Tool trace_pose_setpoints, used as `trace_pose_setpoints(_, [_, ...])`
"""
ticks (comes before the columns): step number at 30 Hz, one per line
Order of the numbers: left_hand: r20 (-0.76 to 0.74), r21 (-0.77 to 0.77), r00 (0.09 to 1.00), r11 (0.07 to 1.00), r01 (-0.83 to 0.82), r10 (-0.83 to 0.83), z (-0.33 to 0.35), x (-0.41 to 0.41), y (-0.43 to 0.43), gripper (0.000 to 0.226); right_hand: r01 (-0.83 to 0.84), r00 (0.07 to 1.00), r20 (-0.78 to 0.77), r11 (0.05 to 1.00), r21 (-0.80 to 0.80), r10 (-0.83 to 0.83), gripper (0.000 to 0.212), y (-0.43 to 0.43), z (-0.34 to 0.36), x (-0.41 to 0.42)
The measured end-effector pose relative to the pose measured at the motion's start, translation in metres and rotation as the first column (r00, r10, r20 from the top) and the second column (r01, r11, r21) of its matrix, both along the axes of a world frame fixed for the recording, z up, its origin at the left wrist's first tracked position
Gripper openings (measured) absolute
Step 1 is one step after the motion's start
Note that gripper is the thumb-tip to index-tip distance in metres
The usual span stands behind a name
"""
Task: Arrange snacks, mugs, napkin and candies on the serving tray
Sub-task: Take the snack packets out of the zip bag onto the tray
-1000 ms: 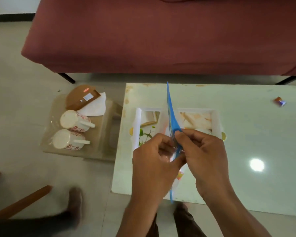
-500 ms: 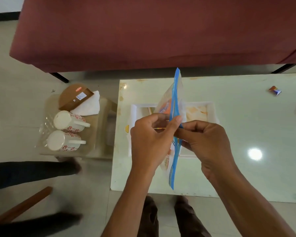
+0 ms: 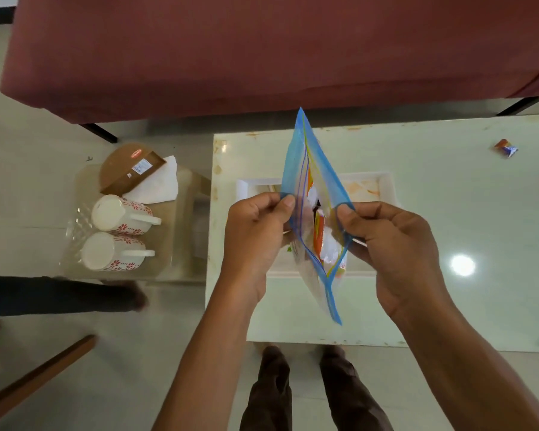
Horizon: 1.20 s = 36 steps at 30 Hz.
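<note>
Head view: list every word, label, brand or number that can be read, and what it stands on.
Nothing here can be read as text.
Red oval logo on the brown lid: too small to read.
White sticker on the brown box: print blurred.
Candy wrapper on the table: print unreadable.
Packets inside the zip bag: orange print, no legible letters.
Mugs: red flower pattern only, no words.

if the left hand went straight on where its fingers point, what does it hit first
The left hand would probably meet the snack packets inside the open zip bag first, then the right hand; depth unclear.
</note>
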<state>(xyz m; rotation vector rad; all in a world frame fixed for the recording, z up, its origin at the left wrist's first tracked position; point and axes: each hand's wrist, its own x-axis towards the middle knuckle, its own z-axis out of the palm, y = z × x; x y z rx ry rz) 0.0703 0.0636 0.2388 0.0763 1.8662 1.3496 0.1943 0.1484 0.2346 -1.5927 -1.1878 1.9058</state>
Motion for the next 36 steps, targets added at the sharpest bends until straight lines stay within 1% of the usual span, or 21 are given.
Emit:
trace_pose_setpoints(2, [0.005, 0.007, 0.999, 0.999, -0.040, 0.040, 0.001, -0.007, -0.001, 0.024, 0.060, 0.997, 0.049, 0.993, 0.101, -0.065, 0.007, 0.006, 0.002, 0.002])
trace_pose_setpoints(4, [0.034, 0.016, 0.996, 0.996, -0.086, 0.085, 0.003, -0.014, -0.003, 0.027, 0.098, 0.992, 0.066, 0.980, 0.175, -0.111, 0.008, 0.013, 0.003, 0.005])
trace_pose_setpoints(7, [0.021, -0.012, 0.991, 0.992, -0.129, 0.129, 0.002, -0.024, -0.008, 0.026, 0.091, 0.982, 0.133, 0.959, 0.268, -0.131, 0.007, 0.021, 0.003, 0.011])
trace_pose_setpoints(12, [0.031, -0.053, 0.967, 0.967, -0.250, 0.252, -0.004, -0.044, -0.017, 0.022, 0.089, 0.970, 0.180, 0.930, 0.357, -0.162, 0.003, 0.025, 0.007, 0.021])
trace_pose_setpoints(15, [-0.012, -0.080, 0.958, 0.954, -0.288, 0.288, -0.005, -0.049, -0.017, 0.025, 0.028, 0.957, 0.246, 0.893, 0.449, -0.154, 0.009, 0.022, 0.010, 0.022])
trace_pose_setpoints(18, [-0.116, -0.064, 0.931, 0.933, -0.354, 0.345, -0.007, -0.047, -0.010, 0.025, -0.026, 0.958, 0.261, 0.868, 0.495, -0.120, 0.011, 0.016, 0.010, 0.016])
trace_pose_setpoints(19, [-0.188, -0.071, 0.931, 0.941, -0.332, 0.314, -0.008, -0.044, -0.009, 0.024, -0.040, 0.961, 0.258, 0.869, 0.493, -0.102, 0.010, 0.015, 0.010, 0.014])
trace_pose_setpoints(21, [-0.353, -0.138, 0.925, 0.970, -0.202, 0.142, -0.014, -0.036, -0.008, 0.020, -0.065, 0.966, 0.248, 0.870, 0.489, -0.067, 0.007, 0.012, 0.008, 0.011])
trace_pose_setpoints(23, [-0.463, -0.220, 0.886, 0.971, -0.088, -0.025, -0.017, -0.028, -0.010, 0.022, -0.085, 0.971, 0.236, 0.874, 0.478, -0.034, 0.008, 0.011, 0.008, 0.007])
trace_pose_setpoints(24, [-0.490, -0.221, 0.870, 0.973, -0.066, -0.052, -0.020, -0.027, -0.011, 0.019, -0.093, 0.973, 0.230, 0.877, 0.471, -0.020, 0.009, 0.011, 0.007, 0.006])
trace_pose_setpoints(25, [-0.493, -0.188, 0.869, 0.980, -0.059, -0.042, -0.022, -0.026, -0.011, 0.014, -0.093, 0.975, 0.220, 0.879, 0.467, -0.014, 0.010, 0.011, 0.006, 0.005])
trace_pose_setpoints(27, [-0.430, -0.111, 0.903, 0.992, -0.053, 0.001, -0.020, -0.024, -0.009, 0.008, -0.093, 0.976, 0.218, 0.879, 0.468, -0.013, 0.012, 0.015, 0.006, 0.005])
trace_pose_setpoints(30, [-0.309, -0.027, 0.950, 0.998, -0.064, 0.052, -0.015, -0.021, -0.009, 0.016, -0.112, 0.966, 0.259, 0.865, 0.490, -0.021, 0.007, 0.023, 0.005, 0.010])
trace_pose_setpoints(31, [-0.294, -0.006, 0.954, 0.998, -0.059, 0.055, -0.012, -0.019, -0.009, 0.016, -0.136, 0.959, 0.284, 0.844, 0.519, -0.020, 0.003, 0.025, 0.006, 0.014])
trace_pose_setpoints(32, [-0.297, 0.003, 0.954, 0.999, -0.048, 0.047, -0.010, -0.018, -0.010, 0.014, -0.175, 0.944, 0.328, 0.792, 0.585, -0.034, 0.007, 0.026, 0.009, 0.017])
trace_pose_setpoints(33, [-0.308, 0.006, 0.951, 0.999, -0.037, 0.037, -0.008, -0.017, -0.010, 0.012, -0.234, 0.925, 0.376, 0.703, 0.672, -0.050, 0.016, 0.025, 0.013, 0.019])
trace_pose_setpoints(34, [-0.321, 0.009, 0.947, 0.999, -0.032, 0.033, -0.006, -0.016, -0.011, 0.012, -0.299, 0.907, 0.415, 0.591, 0.749, -0.066, 0.021, 0.023, 0.018, 0.021])
trace_pose_setpoints(35, [-0.330, 0.014, 0.943, 0.999, -0.029, 0.032, -0.004, -0.015, -0.012, 0.012, -0.351, 0.899, 0.434, 0.491, 0.797, -0.063, 0.021, 0.020, 0.021, 0.020])
trace_pose_setpoints(36, [-0.340, 0.018, 0.940, 1.000, -0.025, 0.030, -0.002, -0.014, -0.013, 0.012, -0.392, 0.897, 0.443, 0.455, 0.799, -0.005, 0.020, 0.017, 0.024, 0.018])
